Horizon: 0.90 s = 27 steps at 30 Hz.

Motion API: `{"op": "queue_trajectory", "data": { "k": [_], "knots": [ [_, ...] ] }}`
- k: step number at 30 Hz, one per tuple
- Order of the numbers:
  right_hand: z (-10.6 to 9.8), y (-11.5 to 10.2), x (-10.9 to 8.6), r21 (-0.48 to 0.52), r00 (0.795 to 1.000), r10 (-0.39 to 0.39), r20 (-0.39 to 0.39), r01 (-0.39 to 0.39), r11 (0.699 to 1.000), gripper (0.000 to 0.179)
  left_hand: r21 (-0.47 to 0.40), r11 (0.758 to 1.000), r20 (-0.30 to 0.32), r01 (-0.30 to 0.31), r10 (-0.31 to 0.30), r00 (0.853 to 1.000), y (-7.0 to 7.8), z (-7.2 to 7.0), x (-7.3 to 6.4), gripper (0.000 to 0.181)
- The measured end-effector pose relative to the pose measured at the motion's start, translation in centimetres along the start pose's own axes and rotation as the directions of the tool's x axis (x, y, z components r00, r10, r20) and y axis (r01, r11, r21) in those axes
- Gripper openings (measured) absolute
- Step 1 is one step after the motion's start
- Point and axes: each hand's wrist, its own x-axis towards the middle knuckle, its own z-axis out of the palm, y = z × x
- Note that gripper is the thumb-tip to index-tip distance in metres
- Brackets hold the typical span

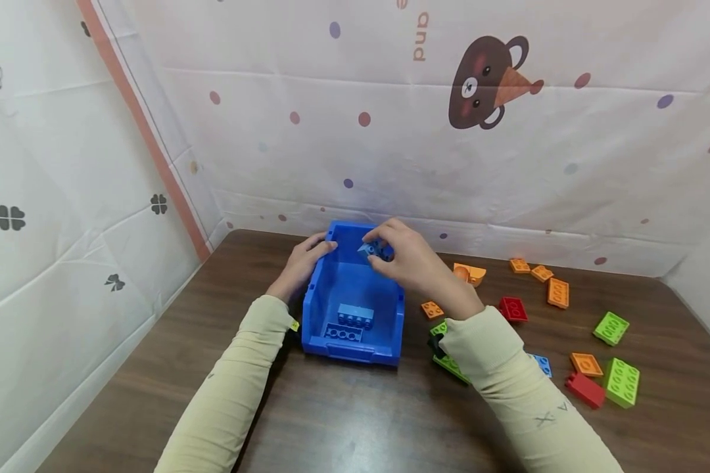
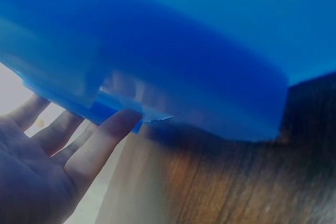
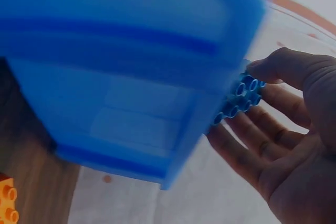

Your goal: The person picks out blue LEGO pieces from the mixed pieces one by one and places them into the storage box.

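In the head view a blue plastic bin (image 1: 355, 282) stands on the table. My left hand (image 1: 298, 268) grips its far left edge, with the thumb at the rim; the left wrist view shows that thumb against the bin (image 2: 210, 77). Over the bin's far right part, my right hand (image 1: 413, 259) pinches blue toy building bricks (image 1: 369, 249) between thumb and fingers. Their studs (image 3: 242, 95) show in the right wrist view; how many pieces are held is unclear. A light blue brick (image 1: 356, 313) and a darker blue brick (image 1: 343, 333) lie on the bin floor.
Several orange bricks (image 1: 559, 293), red bricks (image 1: 513, 309) and green bricks (image 1: 622, 382) lie scattered right of the bin. A green piece (image 1: 449, 366) and a blue plate (image 1: 542, 365) are partly hidden by the right forearm. A printed cloth (image 1: 390, 157) hangs behind the table.
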Motion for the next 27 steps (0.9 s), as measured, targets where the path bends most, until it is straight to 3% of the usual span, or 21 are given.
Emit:
{"op": "queue_trajectory", "data": {
  "k": [14, 27],
  "knots": [
    [2.8, 1.4, 1.3, -0.066, 0.987, 0.000, 0.159, 0.011, 0.998, 0.033, -0.039, 0.999, 0.019, 0.008, -0.007, 1.000, -0.1, -0.1, 0.1, 0.068],
    [3.9, 1.1, 2.7, -0.167, 0.951, 0.026, 0.307, 0.027, 0.986, 0.034, -0.031, 1.000, 0.008, 0.005, -0.005, 1.000, 0.0, -0.1, 0.0, 0.066]
  ]
}}
